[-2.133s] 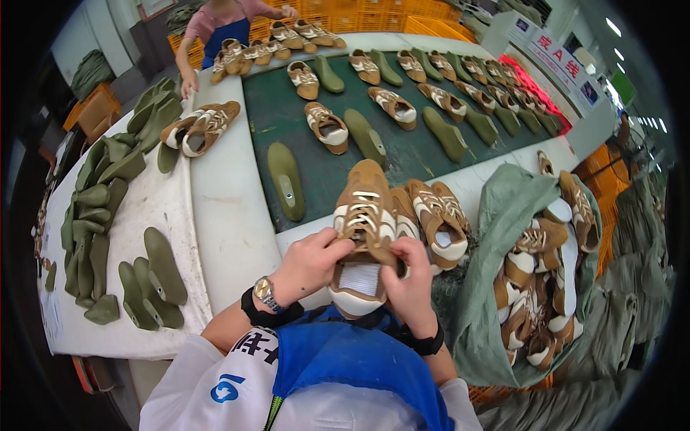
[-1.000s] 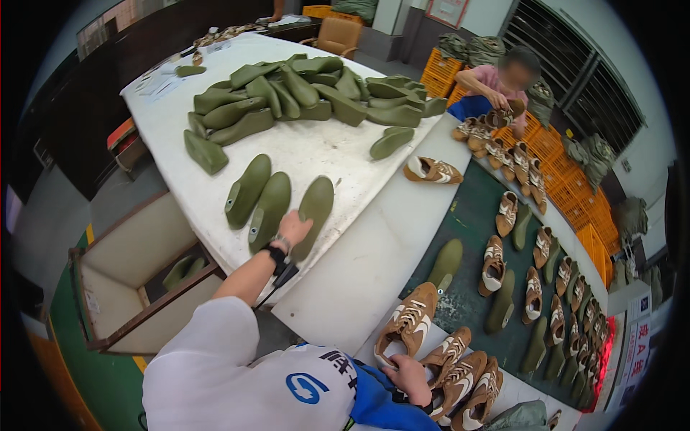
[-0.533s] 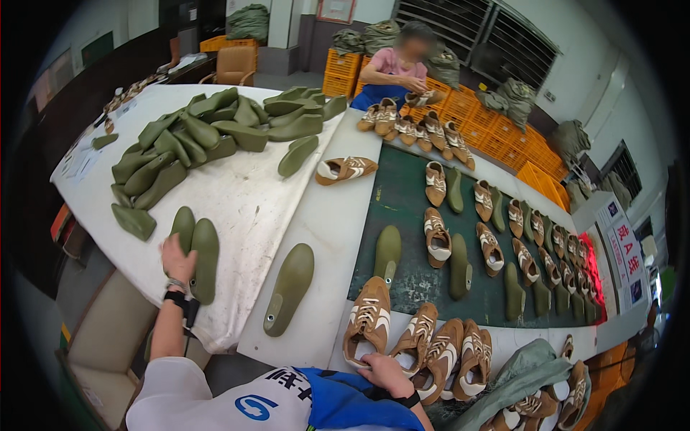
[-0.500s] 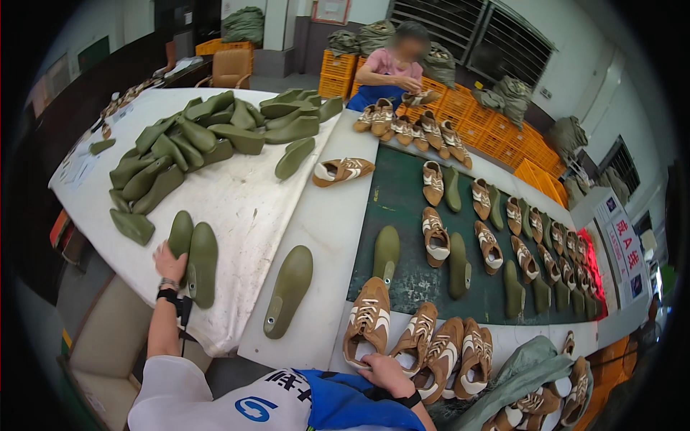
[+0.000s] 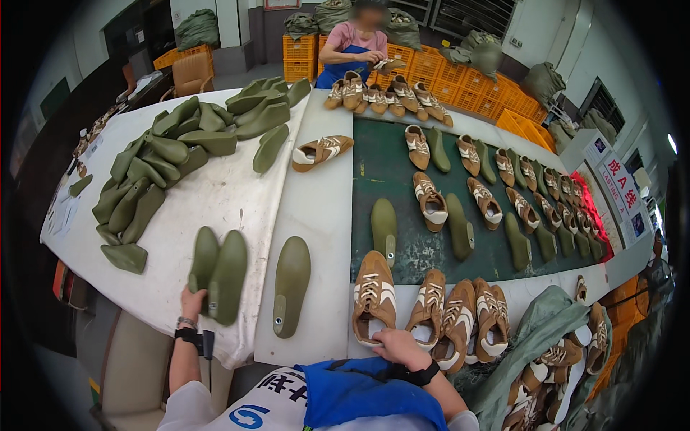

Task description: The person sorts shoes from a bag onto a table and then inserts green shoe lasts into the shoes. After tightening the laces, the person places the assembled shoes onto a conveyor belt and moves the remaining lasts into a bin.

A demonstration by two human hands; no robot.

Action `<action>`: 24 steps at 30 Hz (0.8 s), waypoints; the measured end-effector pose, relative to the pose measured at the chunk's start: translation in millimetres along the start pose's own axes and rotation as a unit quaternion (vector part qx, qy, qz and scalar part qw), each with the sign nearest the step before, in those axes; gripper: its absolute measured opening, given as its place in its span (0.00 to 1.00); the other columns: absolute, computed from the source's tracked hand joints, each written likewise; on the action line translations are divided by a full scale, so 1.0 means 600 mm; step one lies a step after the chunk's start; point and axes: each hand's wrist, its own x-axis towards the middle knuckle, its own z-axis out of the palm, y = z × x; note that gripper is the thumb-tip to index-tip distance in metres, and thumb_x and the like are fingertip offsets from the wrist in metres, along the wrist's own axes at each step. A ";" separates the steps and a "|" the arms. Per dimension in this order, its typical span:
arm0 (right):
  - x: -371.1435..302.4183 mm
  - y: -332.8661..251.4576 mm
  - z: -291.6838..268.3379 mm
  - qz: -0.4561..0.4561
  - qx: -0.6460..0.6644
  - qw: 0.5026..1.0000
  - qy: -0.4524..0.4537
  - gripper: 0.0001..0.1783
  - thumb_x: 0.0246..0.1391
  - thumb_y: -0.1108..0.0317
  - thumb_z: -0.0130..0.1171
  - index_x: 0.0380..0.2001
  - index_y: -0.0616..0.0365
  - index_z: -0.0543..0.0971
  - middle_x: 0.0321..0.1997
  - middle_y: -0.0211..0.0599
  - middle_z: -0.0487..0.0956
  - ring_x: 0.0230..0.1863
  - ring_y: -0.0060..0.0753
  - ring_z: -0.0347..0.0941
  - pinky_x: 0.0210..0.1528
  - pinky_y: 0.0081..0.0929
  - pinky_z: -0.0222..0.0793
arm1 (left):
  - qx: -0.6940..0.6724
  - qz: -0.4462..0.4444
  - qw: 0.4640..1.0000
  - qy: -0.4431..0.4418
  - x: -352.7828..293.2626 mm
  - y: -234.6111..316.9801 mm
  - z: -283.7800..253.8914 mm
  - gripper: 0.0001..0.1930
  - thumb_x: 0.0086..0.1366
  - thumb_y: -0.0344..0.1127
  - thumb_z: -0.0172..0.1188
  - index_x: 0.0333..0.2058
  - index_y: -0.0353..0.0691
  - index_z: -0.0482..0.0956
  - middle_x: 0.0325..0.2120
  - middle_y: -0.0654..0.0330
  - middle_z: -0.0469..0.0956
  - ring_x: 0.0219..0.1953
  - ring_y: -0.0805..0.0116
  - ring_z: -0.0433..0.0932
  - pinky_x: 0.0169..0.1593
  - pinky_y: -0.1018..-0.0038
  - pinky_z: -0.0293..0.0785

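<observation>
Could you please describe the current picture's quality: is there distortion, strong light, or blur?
Head view: fisheye distortion, with dark, rounded corners; head view: a red glow at the far right end of the green belt, otherwise fairly even light; head view: the co-worker's head is blurred, while the left hand and right hand look reasonably clear.

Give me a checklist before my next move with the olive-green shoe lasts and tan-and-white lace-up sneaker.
Left hand touching the left olive-green foot-shaped last of the near pair: ok, at its near end.
Left-hand grip firm: cannot tell.
Right hand on the tan-and-white lace-up sneaker: ok, at its heel.
Sneaker opening fully visible: not ok, partly hidden by the hand.
Single olive-green last clear of both hands: ok, lying on the smooth white tabletop.
</observation>
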 end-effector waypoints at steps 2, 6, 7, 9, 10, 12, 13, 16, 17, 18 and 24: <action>0.009 -0.005 -0.006 0.000 0.006 1.000 -0.002 0.13 0.44 0.61 0.59 0.34 0.53 0.76 0.33 0.40 0.76 0.36 0.47 0.73 0.35 0.39 0.70 | 0.000 0.024 0.999 -0.045 -0.036 0.033 0.048 0.23 0.46 0.30 0.59 0.44 0.31 0.72 0.35 0.47 0.78 0.38 0.57 0.77 0.44 0.67 0.72; -0.006 -0.003 0.001 0.016 0.009 1.000 0.022 0.13 0.45 0.61 0.59 0.34 0.53 0.76 0.33 0.41 0.76 0.36 0.48 0.73 0.35 0.40 0.70 | -0.002 0.073 0.993 -0.091 -0.096 0.091 0.149 0.25 0.48 0.32 0.57 0.48 0.33 0.68 0.39 0.47 0.76 0.43 0.52 0.75 0.49 0.66 0.69; -0.012 0.000 0.002 0.025 0.009 0.999 0.037 0.13 0.45 0.61 0.59 0.34 0.53 0.76 0.33 0.41 0.75 0.35 0.48 0.73 0.36 0.40 0.70 | 0.008 0.067 0.990 -0.125 -0.110 0.111 0.163 0.25 0.48 0.33 0.58 0.48 0.34 0.68 0.40 0.46 0.75 0.44 0.52 0.74 0.49 0.67 0.69; -0.012 -0.001 0.009 0.030 0.003 0.999 0.044 0.12 0.44 0.62 0.58 0.34 0.53 0.76 0.33 0.41 0.75 0.35 0.47 0.73 0.36 0.40 0.70 | -0.005 0.081 0.982 -0.171 -0.139 0.109 0.178 0.29 0.48 0.33 0.59 0.50 0.32 0.65 0.41 0.46 0.74 0.45 0.51 0.73 0.49 0.66 0.68; -0.011 -0.001 0.013 0.029 0.003 0.998 0.051 0.12 0.44 0.63 0.58 0.32 0.55 0.76 0.33 0.41 0.75 0.35 0.48 0.73 0.36 0.40 0.70 | -0.012 0.105 0.974 -0.200 -0.163 0.127 0.180 0.30 0.49 0.33 0.59 0.51 0.32 0.62 0.44 0.46 0.72 0.47 0.54 0.72 0.51 0.66 0.67; -0.003 -0.011 0.014 0.010 0.022 0.997 0.073 0.12 0.43 0.64 0.58 0.32 0.57 0.75 0.32 0.43 0.74 0.36 0.49 0.73 0.36 0.41 0.70 | -0.051 0.141 0.963 -0.225 -0.199 0.136 0.186 0.35 0.48 0.33 0.61 0.54 0.30 0.57 0.49 0.44 0.66 0.51 0.53 0.66 0.55 0.66 0.62; -0.003 -0.013 0.018 0.022 0.031 0.996 0.076 0.12 0.43 0.65 0.57 0.32 0.57 0.75 0.32 0.43 0.74 0.36 0.49 0.73 0.36 0.41 0.70 | -0.085 0.154 0.958 -0.225 -0.207 0.137 0.198 0.39 0.46 0.34 0.63 0.56 0.28 0.55 0.52 0.42 0.62 0.55 0.49 0.62 0.57 0.65 0.58; -0.011 -0.017 0.017 0.072 0.029 0.994 0.077 0.12 0.43 0.64 0.57 0.32 0.57 0.74 0.32 0.43 0.74 0.36 0.49 0.73 0.36 0.41 0.70 | 0.061 0.351 0.923 -0.142 -0.216 0.222 0.225 0.40 0.45 0.35 0.64 0.57 0.32 0.55 0.54 0.41 0.59 0.59 0.46 0.54 0.61 0.57 0.50; -0.016 -0.021 0.015 0.077 0.023 0.994 0.080 0.13 0.44 0.63 0.57 0.33 0.57 0.75 0.33 0.43 0.74 0.36 0.49 0.73 0.36 0.41 0.70 | 0.125 0.441 0.884 -0.094 -0.215 0.255 0.233 0.39 0.45 0.35 0.65 0.56 0.34 0.57 0.53 0.42 0.60 0.59 0.44 0.53 0.61 0.54 0.48; -0.019 -0.024 0.015 0.078 0.016 0.994 0.080 0.13 0.45 0.61 0.57 0.33 0.57 0.75 0.33 0.42 0.74 0.36 0.48 0.73 0.36 0.41 0.69 | 0.162 0.483 0.850 -0.132 -0.207 0.270 0.245 0.38 0.44 0.39 0.66 0.54 0.36 0.61 0.53 0.45 0.61 0.57 0.43 0.55 0.59 0.52 0.51; -0.025 -0.022 0.033 0.117 0.025 0.986 0.117 0.14 0.46 0.59 0.58 0.34 0.55 0.75 0.34 0.40 0.73 0.37 0.47 0.73 0.36 0.40 0.69 | 0.256 0.602 0.691 -0.307 -0.211 0.317 0.342 0.28 0.51 0.57 0.58 0.48 0.48 0.73 0.49 0.51 0.69 0.52 0.52 0.65 0.53 0.58 0.60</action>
